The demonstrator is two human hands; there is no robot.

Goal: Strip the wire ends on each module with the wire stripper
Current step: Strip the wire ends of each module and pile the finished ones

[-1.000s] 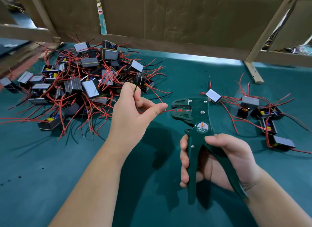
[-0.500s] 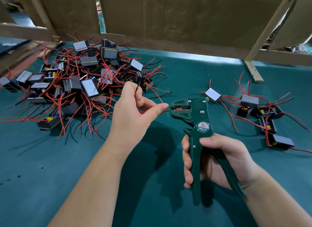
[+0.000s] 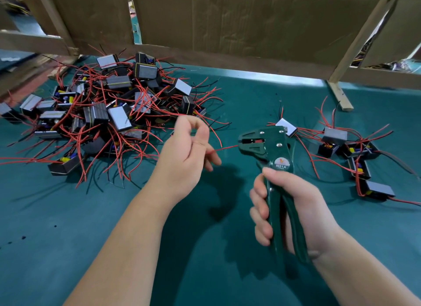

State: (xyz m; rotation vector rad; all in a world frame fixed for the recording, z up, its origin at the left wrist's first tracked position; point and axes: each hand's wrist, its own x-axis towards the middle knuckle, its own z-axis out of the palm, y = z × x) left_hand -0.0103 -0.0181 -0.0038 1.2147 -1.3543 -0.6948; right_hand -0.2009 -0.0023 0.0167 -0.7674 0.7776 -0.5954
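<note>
Right hand (image 3: 293, 205) grips wire stripper (image 3: 271, 146) handles; left hand (image 3: 186, 155) holds red wire (image 3: 225, 148) in curled fingers, wire end in the stripper's head. Module pile (image 3: 109, 114) lies left, smaller group (image 3: 355, 155) right, on green mat (image 3: 68, 226).

red wire (image 3: 224, 148) in green stripper (image 3: 274, 146)

The table cover (image 3: 68, 248) is seen as matt teal cloth, finely textured. The wire stripper (image 3: 275, 150) is coated in glossy dark-green paint and fixed with bright metal rivets (image 3: 278, 144). The wires (image 3: 225, 148) are sheathed in smooth red plastic. The modules (image 3: 118, 117) are cased in black plastic and faced with dull silvery sheet. Creased matt brown cardboard (image 3: 239, 21) is framed by bare pale wooden slats (image 3: 361, 34).
</note>
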